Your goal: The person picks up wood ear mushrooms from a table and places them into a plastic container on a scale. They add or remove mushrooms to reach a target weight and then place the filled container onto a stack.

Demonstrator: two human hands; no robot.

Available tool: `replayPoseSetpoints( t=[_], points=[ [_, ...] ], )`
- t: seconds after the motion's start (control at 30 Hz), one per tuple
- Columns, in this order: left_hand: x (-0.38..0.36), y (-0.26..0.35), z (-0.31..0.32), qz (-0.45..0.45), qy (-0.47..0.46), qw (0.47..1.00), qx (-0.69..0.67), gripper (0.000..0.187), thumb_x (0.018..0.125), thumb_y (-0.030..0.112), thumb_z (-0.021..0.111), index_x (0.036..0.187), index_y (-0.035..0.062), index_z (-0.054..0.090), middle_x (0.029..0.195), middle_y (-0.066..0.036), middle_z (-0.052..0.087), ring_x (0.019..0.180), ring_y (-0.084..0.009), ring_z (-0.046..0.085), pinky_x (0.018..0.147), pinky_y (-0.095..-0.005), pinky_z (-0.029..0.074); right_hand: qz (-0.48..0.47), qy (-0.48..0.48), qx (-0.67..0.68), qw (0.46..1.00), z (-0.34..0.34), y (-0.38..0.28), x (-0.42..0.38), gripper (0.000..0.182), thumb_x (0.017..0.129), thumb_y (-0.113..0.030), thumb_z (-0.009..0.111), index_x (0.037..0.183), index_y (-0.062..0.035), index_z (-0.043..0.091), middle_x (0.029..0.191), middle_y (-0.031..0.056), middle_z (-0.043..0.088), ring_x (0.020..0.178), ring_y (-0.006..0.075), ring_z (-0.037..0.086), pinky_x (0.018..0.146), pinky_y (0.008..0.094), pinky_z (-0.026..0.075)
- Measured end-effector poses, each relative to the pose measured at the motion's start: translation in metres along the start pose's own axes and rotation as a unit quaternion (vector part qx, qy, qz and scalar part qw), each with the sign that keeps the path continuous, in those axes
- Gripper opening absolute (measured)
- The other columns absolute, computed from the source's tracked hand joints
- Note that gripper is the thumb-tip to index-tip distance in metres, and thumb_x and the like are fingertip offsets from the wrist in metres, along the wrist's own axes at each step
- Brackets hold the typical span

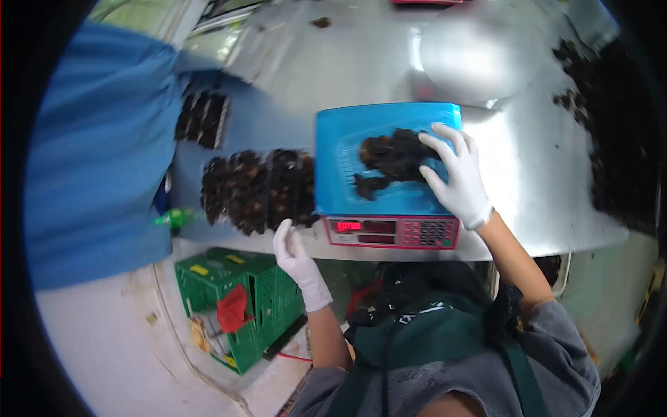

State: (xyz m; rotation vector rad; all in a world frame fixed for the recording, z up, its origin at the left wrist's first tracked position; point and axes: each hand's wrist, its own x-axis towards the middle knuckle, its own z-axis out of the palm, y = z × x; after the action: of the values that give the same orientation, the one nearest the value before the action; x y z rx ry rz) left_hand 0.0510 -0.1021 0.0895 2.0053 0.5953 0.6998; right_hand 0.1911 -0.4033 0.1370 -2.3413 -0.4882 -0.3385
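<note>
A blue pan [340, 191] sits on top of a red-framed digital scale [390, 233] with a lit red display. In the pan lies a loose pile of dark brown, crinkled pieces [394, 156]. White-gloved, my right hand [460, 177] reaches over the pan's right side, its thumb and fingers curved around the right end of the pile. My left hand [297, 265], gloved too, is at the table edge left of the scale, fingers extended and nothing in it. Just beyond its fingertips are clear packs of similar dark pieces [246, 187], standing side by side.
Another dark-filled pack [203, 119] lies farther left by a blue cloth [104, 153]. A large dark heap [625, 139] covers the table's right end. A round metal pan [479, 52] stands at the back. Green crates [267, 299] are below the left edge.
</note>
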Motion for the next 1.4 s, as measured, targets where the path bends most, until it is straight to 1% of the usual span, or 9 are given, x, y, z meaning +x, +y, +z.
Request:
replayPoseSetpoints(
  t=[0.1, 0.23, 0.37, 0.57, 0.73, 0.97, 1.03, 1.17, 1.4],
  points=[
    [0.042, -0.044, -0.056, -0.164, 0.235, 0.951, -0.112, 0.034, 0.1, 0.015, 0.049, 0.129, -0.0024, 0.053, 0.131, -0.015, 0.054, 0.124, -0.0249, 0.051, 0.104, -0.0364, 0.042, -0.104, -0.064, 0.208, 0.971, 0.031, -0.074, 0.001, 0.039, 0.074, -0.005, 0.069, 0.113, -0.0065, 0.061, 0.107, 0.0111, 0.061, 0.104, 0.0331, 0.056, 0.095, 0.0423, 0.043],
    [0.123, -0.129, -0.111, -0.203, 0.27, 0.917, -0.212, 0.052, 0.101, 0.029, 0.047, 0.141, -0.0009, 0.037, 0.143, -0.017, 0.041, 0.133, -0.0277, 0.04, 0.112, -0.0413, 0.033, 0.365, -0.492, 0.592, 0.524, 0.155, -0.159, -0.068, 0.078, 0.088, -0.041, 0.071, 0.149, -0.0126, 0.032, 0.144, 0.0149, 0.044, 0.129, 0.026, 0.045, 0.107, 0.0408, 0.038],
    [0.193, -0.221, -0.133, -0.278, 0.274, 0.885, -0.254, 0.065, 0.099, 0.036, 0.051, 0.148, 0.0007, 0.029, 0.149, -0.017, 0.036, 0.138, -0.0286, 0.035, 0.114, -0.0398, 0.029, 0.68, -0.315, 0.612, 0.255, 0.263, -0.188, -0.084, 0.098, 0.082, -0.044, 0.076, 0.152, -0.0063, 0.018, 0.156, 0.0172, 0.022, 0.143, 0.0373, 0.026, 0.115, 0.0505, 0.027],
    [0.231, -0.242, -0.124, -0.264, 0.249, 0.891, -0.271, 0.061, 0.099, 0.028, 0.047, 0.151, 0.0022, 0.027, 0.154, -0.014, 0.031, 0.138, -0.0275, 0.035, 0.114, -0.0394, 0.028, 0.639, -0.171, 0.732, 0.161, 0.326, -0.183, -0.083, 0.077, 0.085, -0.024, 0.075, 0.144, -0.006, 0.029, 0.147, 0.0229, 0.032, 0.137, 0.0399, 0.037, 0.113, 0.0501, 0.036],
    [0.236, -0.246, -0.114, -0.257, 0.278, 0.883, -0.277, 0.055, 0.099, 0.022, 0.043, 0.149, 0.0043, 0.031, 0.149, -0.011, 0.038, 0.133, -0.0267, 0.04, 0.113, -0.0405, 0.029, 0.641, -0.121, 0.735, 0.187, 0.317, -0.195, -0.069, 0.027, 0.089, -0.012, 0.067, 0.113, -0.0071, 0.055, 0.144, 0.0235, 0.036, 0.128, 0.0367, 0.049, 0.11, 0.0477, 0.042],
    [0.238, -0.226, -0.127, -0.189, 0.317, 0.867, -0.335, 0.053, 0.099, 0.026, 0.045, 0.144, -0.0003, 0.038, 0.148, -0.016, 0.038, 0.133, -0.0275, 0.04, 0.112, -0.0409, 0.03, 0.64, -0.199, 0.716, 0.196, 0.294, -0.194, -0.077, 0.032, 0.09, -0.024, 0.068, 0.115, -0.0093, 0.055, 0.141, 0.0171, 0.046, 0.128, 0.0332, 0.048, 0.11, 0.0479, 0.04],
    [0.25, -0.229, -0.142, -0.079, 0.411, 0.885, 0.202, 0.044, 0.091, 0.018, 0.062, 0.125, -0.0084, 0.052, 0.128, -0.022, 0.054, 0.12, -0.0373, 0.051, 0.104, -0.0467, 0.038, 0.649, -0.268, 0.693, 0.166, 0.264, -0.187, -0.077, 0.044, 0.094, -0.03, 0.064, 0.129, -0.0078, 0.05, 0.14, 0.0162, 0.047, 0.126, 0.0294, 0.05, 0.111, 0.0449, 0.039],
    [0.321, -0.156, -0.114, 0.199, 0.135, 0.93, 0.278, 0.045, 0.079, 0.013, 0.07, 0.121, 0.0019, 0.059, 0.125, -0.021, 0.056, 0.117, -0.0387, 0.051, 0.102, -0.0473, 0.04, 0.44, -0.478, 0.67, 0.359, 0.192, -0.16, -0.085, 0.053, 0.102, -0.031, 0.05, 0.146, -0.0039, 0.036, 0.138, 0.0127, 0.051, 0.126, 0.0217, 0.051, 0.11, 0.0399, 0.039],
    [0.462, -0.22, 0.002, 0.21, -0.095, 0.832, 0.505, 0.048, 0.078, 0.032, 0.073, 0.122, 0.0181, 0.062, 0.105, -0.007, 0.061, 0.102, -0.0274, 0.058, 0.084, -0.0436, 0.049, 0.429, -0.52, 0.497, 0.547, 0.117, -0.103, -0.125, 0.046, 0.106, -0.021, 0.041, 0.145, 0.0012, 0.035, 0.145, 0.0132, 0.046, 0.13, 0.0223, 0.049, 0.11, 0.0362, 0.038]
  ],
)
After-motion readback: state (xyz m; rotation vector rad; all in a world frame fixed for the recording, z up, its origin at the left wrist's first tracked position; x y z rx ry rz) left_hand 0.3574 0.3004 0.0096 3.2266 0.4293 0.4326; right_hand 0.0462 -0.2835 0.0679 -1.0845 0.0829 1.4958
